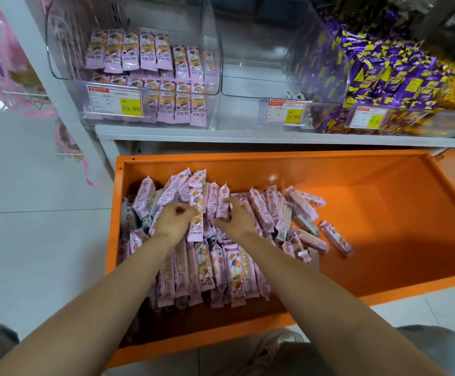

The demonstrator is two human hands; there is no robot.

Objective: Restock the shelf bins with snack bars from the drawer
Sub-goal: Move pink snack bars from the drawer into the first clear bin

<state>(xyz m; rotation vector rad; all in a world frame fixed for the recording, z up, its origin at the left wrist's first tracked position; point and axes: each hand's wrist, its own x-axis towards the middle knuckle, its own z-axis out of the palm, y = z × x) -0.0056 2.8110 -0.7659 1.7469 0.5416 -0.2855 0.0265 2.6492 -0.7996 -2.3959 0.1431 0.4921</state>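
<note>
Both hands are down inside the orange drawer [383,226], on top of the heap of pink-wrapped snack bars [215,270] that fills the part of it under and around them. The left hand [176,221] has its fingers curled tight against an upright bar [196,210] standing between the two hands; whether it truly grips that bar cannot be told. The right hand [238,217] curls its fingers and thumb round a small clutch of upright bars [222,203] just beside it. More bars lie loose to the right of the right hand, one stray bar [336,238] well apart from the heap. Beyond the hands, above the drawer's far rim, runs the white shelf [220,134]. On it, ahead of the left hand, a clear bin [212,36] holds rows of the same pink bars; ahead and right of the right hand stands a second clear bin [261,63], and further right are purple-and-yellow packets [383,69].
</note>
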